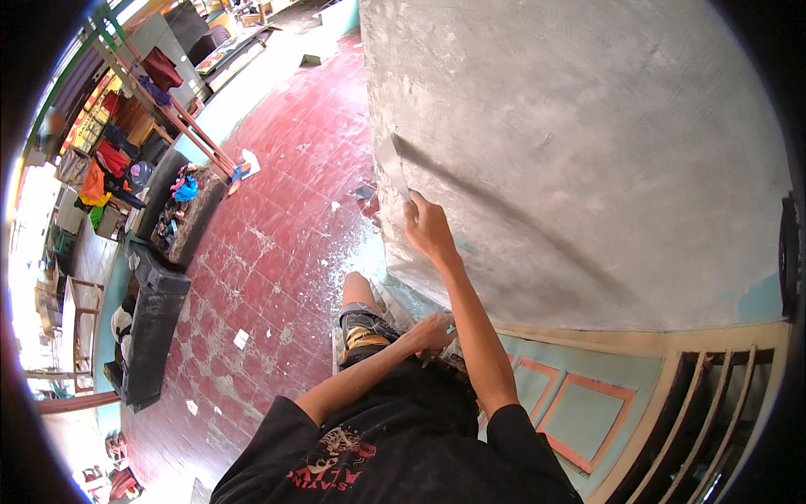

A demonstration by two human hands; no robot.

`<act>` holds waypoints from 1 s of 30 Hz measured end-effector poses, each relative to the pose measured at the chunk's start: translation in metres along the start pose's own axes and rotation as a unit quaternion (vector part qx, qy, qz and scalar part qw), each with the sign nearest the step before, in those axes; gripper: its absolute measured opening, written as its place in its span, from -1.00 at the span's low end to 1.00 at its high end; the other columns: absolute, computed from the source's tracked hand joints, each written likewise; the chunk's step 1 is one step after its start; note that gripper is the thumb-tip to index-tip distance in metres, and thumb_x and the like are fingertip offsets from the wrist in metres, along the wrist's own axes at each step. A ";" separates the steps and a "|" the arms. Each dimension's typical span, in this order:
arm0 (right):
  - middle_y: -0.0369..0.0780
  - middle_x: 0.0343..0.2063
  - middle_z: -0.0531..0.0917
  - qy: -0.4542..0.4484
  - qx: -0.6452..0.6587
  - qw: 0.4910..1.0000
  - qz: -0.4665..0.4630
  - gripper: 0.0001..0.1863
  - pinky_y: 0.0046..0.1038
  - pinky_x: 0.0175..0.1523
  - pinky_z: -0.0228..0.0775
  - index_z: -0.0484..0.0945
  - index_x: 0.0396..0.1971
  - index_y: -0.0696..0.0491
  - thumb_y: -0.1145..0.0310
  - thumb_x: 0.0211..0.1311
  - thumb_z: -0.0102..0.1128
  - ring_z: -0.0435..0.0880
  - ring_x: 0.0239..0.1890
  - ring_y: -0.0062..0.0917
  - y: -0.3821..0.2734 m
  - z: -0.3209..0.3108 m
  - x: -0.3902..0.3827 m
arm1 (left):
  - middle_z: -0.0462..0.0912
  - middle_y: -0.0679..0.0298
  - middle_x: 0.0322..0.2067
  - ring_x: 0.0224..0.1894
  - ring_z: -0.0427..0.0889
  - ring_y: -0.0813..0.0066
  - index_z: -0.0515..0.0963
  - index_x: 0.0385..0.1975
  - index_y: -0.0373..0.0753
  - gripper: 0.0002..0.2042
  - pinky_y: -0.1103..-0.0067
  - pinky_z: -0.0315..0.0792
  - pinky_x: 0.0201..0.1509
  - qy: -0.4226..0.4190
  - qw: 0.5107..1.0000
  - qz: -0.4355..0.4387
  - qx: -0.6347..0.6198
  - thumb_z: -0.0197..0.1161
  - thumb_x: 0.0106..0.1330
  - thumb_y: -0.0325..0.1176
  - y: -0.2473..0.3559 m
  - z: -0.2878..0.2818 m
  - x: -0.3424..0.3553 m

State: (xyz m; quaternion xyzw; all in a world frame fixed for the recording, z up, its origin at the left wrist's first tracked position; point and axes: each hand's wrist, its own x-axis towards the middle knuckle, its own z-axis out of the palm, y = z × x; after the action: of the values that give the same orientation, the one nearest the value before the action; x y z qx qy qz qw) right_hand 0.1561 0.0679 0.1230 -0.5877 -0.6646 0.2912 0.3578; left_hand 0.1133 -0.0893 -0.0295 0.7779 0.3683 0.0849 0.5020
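Note:
My right hand (428, 227) is raised to the grey plastered wall (579, 160), wrapped round the handle of a putty knife (392, 168). The knife's wide pale blade points up and lies against the wall near its left edge, casting a long shadow. Lower down, close in front of my body, is my left hand (431, 333). Its fingers are curled, and what they hold is too small and partly hidden to name.
Below me the red tiled floor (269, 252) is spotted with white debris. At left stand a dark sofa (155, 323) and a cluttered bench (197, 214). A blue-green door with orange trim (588, 412) and a barred opening (701, 420) are at lower right.

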 end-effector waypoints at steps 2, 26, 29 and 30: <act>0.05 -0.50 0.60 0.033 0.002 0.999 -0.032 -0.70 -0.21 -0.27 0.39 0.49 0.00 0.14 0.37 0.32 0.00 0.60 -0.42 -0.07 0.017 0.001 -0.004 | 0.55 -0.21 -0.12 -0.05 0.54 -0.17 0.46 0.03 -0.33 -0.56 0.13 0.40 0.04 -0.018 1.000 -0.024 0.000 0.15 0.22 -0.19 0.009 -0.008 -0.002; 0.13 -0.49 0.63 0.068 -0.032 0.997 0.027 -0.62 -0.12 -0.26 0.49 0.52 0.05 0.12 0.38 0.24 0.03 0.66 -0.37 0.01 -0.047 0.024 0.015 | 0.66 0.03 -0.36 -0.25 0.63 0.26 0.56 -0.17 -0.41 -0.61 0.42 0.42 -0.21 0.530 0.827 0.009 -0.186 0.07 0.39 -0.12 0.047 -0.285 0.031; 0.10 -0.49 0.64 0.089 -0.006 0.996 0.008 -0.61 -0.20 -0.29 0.47 0.52 0.07 0.13 0.41 0.23 0.04 0.65 -0.43 -0.09 -0.042 0.025 0.016 | 0.58 0.05 -0.57 -0.49 0.55 0.33 0.57 -0.43 -0.41 -0.61 0.39 0.37 -0.37 0.449 0.877 -0.050 -0.164 0.24 0.23 -0.09 0.055 -0.309 0.040; 0.06 -0.53 0.64 0.116 0.004 0.993 -0.014 -0.62 -0.26 -0.33 0.44 0.54 0.05 0.14 0.43 0.23 0.06 0.63 -0.49 -0.17 -0.035 0.028 0.017 | 0.57 0.10 -0.56 -0.48 0.53 0.41 0.57 -0.39 -0.40 -0.64 0.41 0.37 -0.37 0.442 0.886 -0.076 -0.115 0.24 0.22 -0.13 0.058 -0.308 0.042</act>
State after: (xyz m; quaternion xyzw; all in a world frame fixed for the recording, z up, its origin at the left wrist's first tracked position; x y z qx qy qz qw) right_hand 0.1118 0.0806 0.1372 -0.6068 -0.6255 0.2190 0.4388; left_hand 0.0174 0.1469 0.1578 0.5663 0.5974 0.4235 0.3782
